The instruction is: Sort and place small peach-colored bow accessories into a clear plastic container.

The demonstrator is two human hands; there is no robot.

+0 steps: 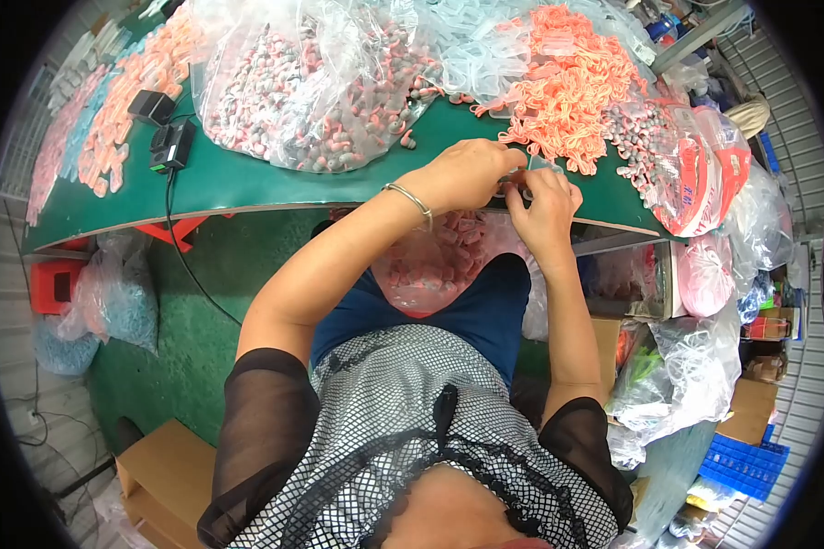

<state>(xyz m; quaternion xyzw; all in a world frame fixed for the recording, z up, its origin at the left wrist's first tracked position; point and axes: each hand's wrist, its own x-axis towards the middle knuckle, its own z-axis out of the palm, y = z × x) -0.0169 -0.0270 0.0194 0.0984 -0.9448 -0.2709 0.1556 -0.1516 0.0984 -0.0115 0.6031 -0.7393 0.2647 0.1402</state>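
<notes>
My left hand [471, 174] and my right hand [545, 206] meet at the front edge of the green table [247, 178]. Both pinch a small clear plastic packet [522, 174] between their fingertips; what is inside it is too small to tell. A silver bangle circles my left wrist. Just beyond the hands lies a pile of orange corded pieces [568, 82]. A clear bag of pink pieces [430, 261] rests in my lap under the hands.
A big clear bag of pink-and-grey plugs [320, 87] fills the table's middle, with another such bag [668, 156] at right. Two black adapters [169, 137] and their cord lie at left. Cardboard boxes [160, 467], a blue crate [746, 462] and plastic bags crowd the floor.
</notes>
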